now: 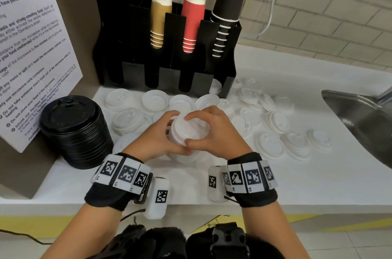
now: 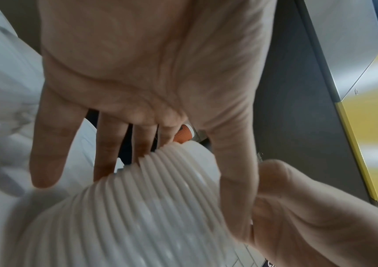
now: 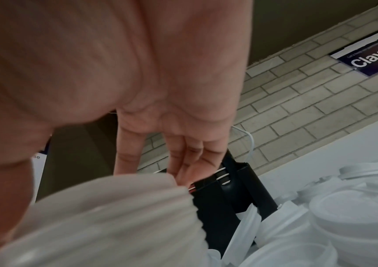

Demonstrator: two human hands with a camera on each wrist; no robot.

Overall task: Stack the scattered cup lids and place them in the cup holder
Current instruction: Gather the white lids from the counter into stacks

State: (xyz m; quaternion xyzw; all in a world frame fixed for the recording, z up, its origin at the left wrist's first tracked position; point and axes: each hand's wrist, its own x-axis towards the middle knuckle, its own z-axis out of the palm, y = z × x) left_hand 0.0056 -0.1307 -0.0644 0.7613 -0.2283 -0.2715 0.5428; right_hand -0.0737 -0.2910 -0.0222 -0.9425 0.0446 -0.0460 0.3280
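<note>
Left hand (image 1: 158, 137), right hand (image 1: 214, 133): fingers curled from either side round one stack of white lids (image 1: 188, 131), thumbs meeting at its near edge, probably to square the rims. Stack sits low over the counter (image 1: 275, 182), whether resting on it, cannot tell. Loose white lids (image 1: 271, 146) lie scattered beyond and right. Cup holder (image 1: 230, 87) behind; front slots mostly vacant. Black lid stack (image 1: 74, 131) at left.

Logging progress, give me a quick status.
Left hand and right hand grip white lid stack. Loose lids remain on counter. Holder path unobstructed.
</note>
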